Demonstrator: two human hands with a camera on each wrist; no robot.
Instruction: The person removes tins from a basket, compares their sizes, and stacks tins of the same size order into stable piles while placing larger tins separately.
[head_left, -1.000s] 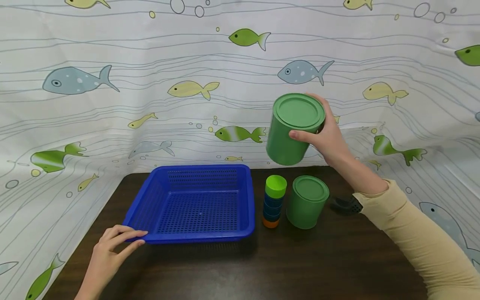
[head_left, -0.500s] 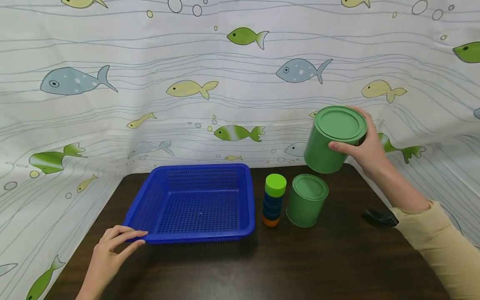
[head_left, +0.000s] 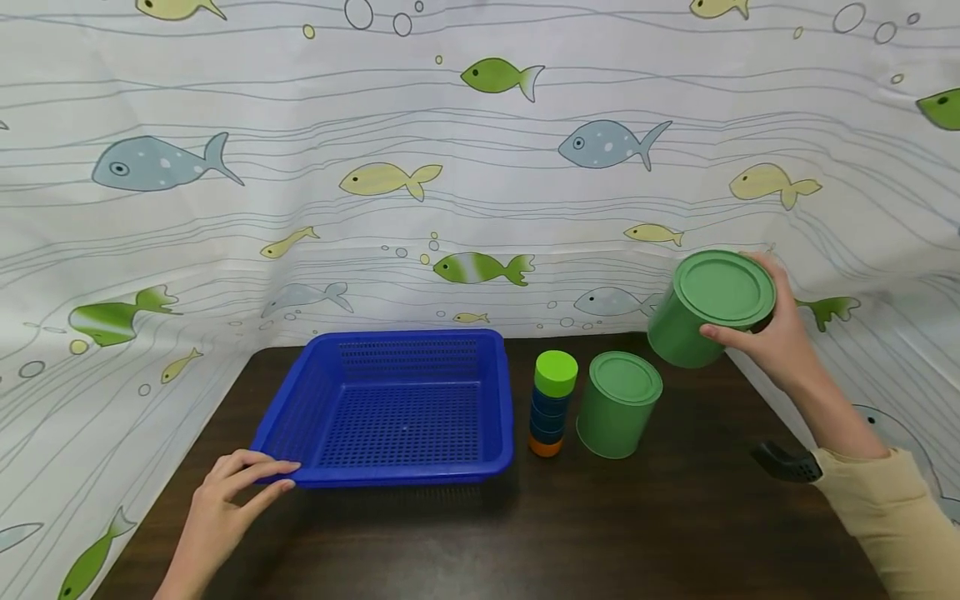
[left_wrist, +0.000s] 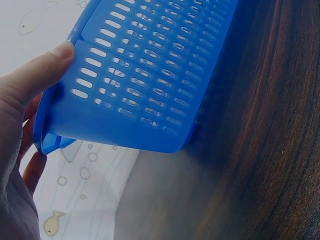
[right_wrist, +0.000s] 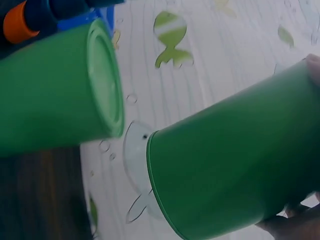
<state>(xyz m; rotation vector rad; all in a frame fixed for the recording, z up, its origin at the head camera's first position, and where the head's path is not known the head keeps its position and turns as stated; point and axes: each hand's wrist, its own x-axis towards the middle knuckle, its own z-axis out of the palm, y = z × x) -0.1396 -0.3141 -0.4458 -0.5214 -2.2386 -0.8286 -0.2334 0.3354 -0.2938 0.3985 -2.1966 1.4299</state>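
My left hand (head_left: pixel 225 500) pinches the near left corner of a blue plastic basket (head_left: pixel 397 477), thumb and fingers on its rim. The left wrist view shows the basket's slotted side wall (left_wrist: pixel 145 75) close up. On the right, my right hand (head_left: pixel 783 346) grips a green lidded canister (head_left: pixel 705 312) by its upper part and holds it slightly tilted, at the table's back right. A second green canister (head_left: pixel 618 408) stands upright to its left; the right wrist view shows a gap between the held canister (right_wrist: pixel 235 165) and the standing one (right_wrist: pixel 55 90).
Between basket and standing canister rises a narrow stack of cups (head_left: pixel 551 408), lime on top, dark blue in the middle, orange below. All stand on a dark wooden table (head_left: pixel 570 533). A white fish-print curtain (head_left: pixel 495 208) hangs behind and along both sides.
My right hand has carried the green canister right and downward, from above the cup stack to beyond the standing canister. The left hand and basket have stayed in place.
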